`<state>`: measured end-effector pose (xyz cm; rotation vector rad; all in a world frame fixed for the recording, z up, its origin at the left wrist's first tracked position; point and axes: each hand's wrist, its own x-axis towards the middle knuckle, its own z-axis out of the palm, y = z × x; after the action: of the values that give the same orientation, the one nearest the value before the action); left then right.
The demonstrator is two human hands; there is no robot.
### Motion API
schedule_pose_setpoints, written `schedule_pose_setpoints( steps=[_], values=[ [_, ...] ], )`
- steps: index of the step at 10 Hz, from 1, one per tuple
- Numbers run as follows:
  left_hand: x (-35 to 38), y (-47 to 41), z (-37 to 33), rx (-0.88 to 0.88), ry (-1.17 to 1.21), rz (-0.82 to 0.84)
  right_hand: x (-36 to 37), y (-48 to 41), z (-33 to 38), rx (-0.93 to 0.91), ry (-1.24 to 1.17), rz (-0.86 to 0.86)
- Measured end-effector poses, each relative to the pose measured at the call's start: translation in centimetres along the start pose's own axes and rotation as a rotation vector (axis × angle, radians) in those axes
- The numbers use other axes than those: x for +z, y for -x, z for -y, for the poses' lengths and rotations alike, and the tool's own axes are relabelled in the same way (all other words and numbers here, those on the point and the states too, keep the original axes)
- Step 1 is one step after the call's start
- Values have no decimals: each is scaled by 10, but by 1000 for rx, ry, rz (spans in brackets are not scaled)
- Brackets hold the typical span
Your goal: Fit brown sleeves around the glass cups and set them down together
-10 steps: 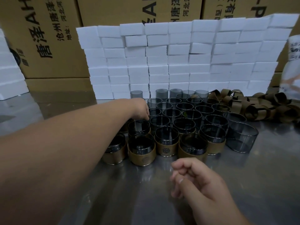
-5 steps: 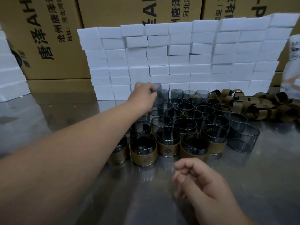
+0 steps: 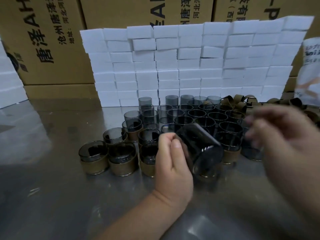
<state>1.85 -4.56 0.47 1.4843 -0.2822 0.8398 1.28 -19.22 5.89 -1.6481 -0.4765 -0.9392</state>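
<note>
My left hand [image 3: 173, 163] grips a bare smoky glass cup [image 3: 202, 149], tilted on its side above the table's near middle. My right hand [image 3: 284, 141] is blurred at the right, fingers spread, with nothing in it, close to the pile of brown sleeves [image 3: 242, 103]. Several sleeved cups [image 3: 121, 158] stand in the front rows of the cluster. Bare glass cups [image 3: 200, 113] fill the rows behind them.
A wall of white foam blocks [image 3: 190, 66] stands behind the cups, with printed cardboard boxes [image 3: 52, 40] behind it. More white blocks [image 3: 8, 84] sit at the far left. The steel tabletop [image 3: 52, 196] reflects light. A white bag [image 3: 310, 70] is at the right edge.
My left hand picked a bare cup from the back rows and drew it toward me. My right hand rose from the near table and swung right toward the sleeves.
</note>
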Motion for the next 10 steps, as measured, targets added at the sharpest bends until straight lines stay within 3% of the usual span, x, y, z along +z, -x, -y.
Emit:
schedule_pose_setpoints(
  steps=[1,2,4,5,7,10],
  values=[
    [1,12,3,70,-84,139,-55,-46,-58,75,470,-144],
    [2,13,3,155,-151,265,-102,-47,-142,171,828,-106],
    [2,6,6,59,-116,216,-109,-40,-210,432,851,73],
    [2,7,7,54,-103,236,-94,-38,-202,378,898,166],
    [1,7,5,54,-7,248,-88,-39,-187,494,910,340],
    [-3,2,3,29,83,252,-90,-39,-200,450,974,287]
  ],
)
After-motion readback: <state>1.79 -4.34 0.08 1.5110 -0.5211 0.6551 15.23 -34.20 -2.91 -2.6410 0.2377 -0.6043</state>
